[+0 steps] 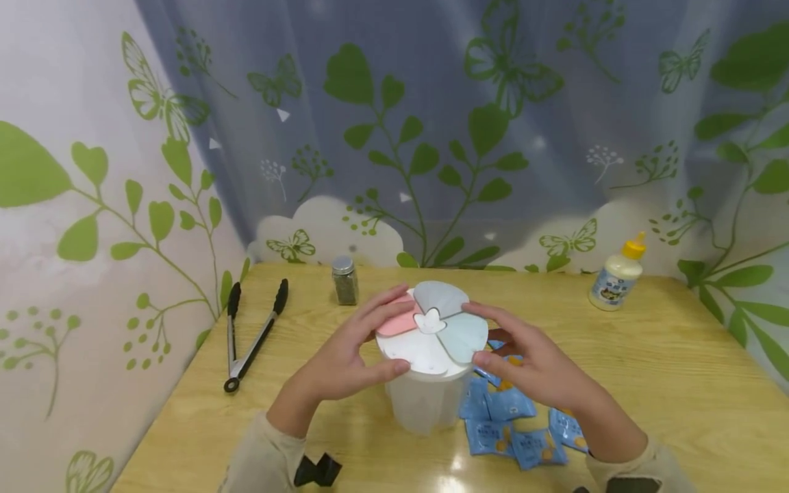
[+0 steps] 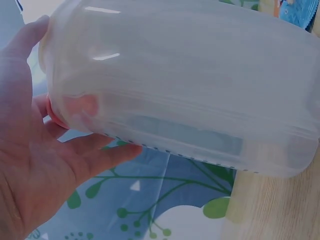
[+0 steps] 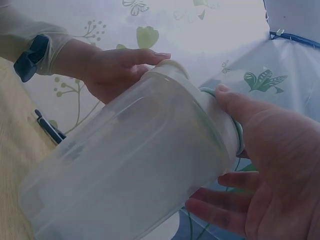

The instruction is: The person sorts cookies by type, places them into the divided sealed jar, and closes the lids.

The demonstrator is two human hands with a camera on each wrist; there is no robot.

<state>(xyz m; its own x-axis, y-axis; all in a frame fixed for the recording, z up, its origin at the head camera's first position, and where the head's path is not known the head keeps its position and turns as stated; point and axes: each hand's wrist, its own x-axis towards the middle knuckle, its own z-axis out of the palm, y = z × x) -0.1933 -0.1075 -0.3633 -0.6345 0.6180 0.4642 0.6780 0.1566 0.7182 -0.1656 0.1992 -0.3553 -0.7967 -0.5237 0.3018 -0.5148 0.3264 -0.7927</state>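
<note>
A translucent plastic canister (image 1: 425,407) stands on the table, topped by a round lid (image 1: 418,352) with pink, grey, mint and white petal-shaped sections. From the left side my left hand (image 1: 348,352) grips the lid's rim, thumb at the near edge and fingers by the pink section. On the opposite side my right hand (image 1: 533,359) holds the rim at the mint section between thumb and fingers. In the left wrist view, some left fingers stretch along the canister wall (image 2: 190,65). The right wrist view has the right thumb on the lid's edge.
Several blue snack packets (image 1: 499,404) lie right of the canister. Black-tipped tongs (image 1: 253,349) rest spread at the left. A small spice jar (image 1: 345,282) stands behind, and a yellow-capped bottle (image 1: 613,277) at the back right. A patterned curtain (image 1: 431,137) hangs behind the table.
</note>
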